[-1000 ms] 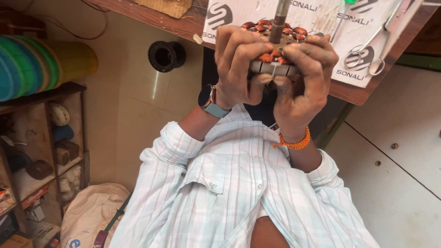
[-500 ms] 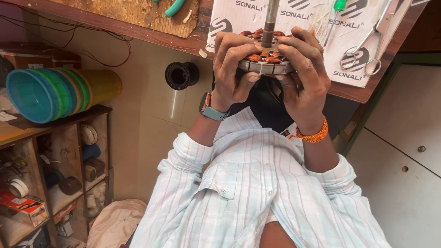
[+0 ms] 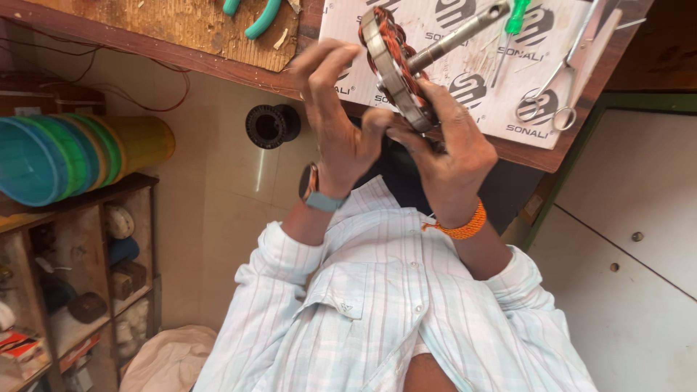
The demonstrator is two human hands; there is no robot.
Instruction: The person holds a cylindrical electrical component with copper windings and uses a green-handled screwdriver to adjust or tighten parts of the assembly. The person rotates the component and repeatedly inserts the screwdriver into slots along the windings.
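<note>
The right hand (image 3: 450, 149), its grip clamped on the rim of the copper-wound stator (image 3: 392, 65), holds it edge-on above the surface (image 3: 145, 33), steel shaft (image 3: 457, 33) slanting away, seemingly to expose the windings, while the left hand (image 3: 337, 127), just beside, keeps its fingers spread, its thumb alone touching the rim.

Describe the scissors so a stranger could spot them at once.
Look at the wooden workbench along the top, then the white printed sheet covering its right part. The scissors lie near that sheet's right edge: all bare metal with two ring handles, unlike the green-handled screwdriver beside them.
</note>
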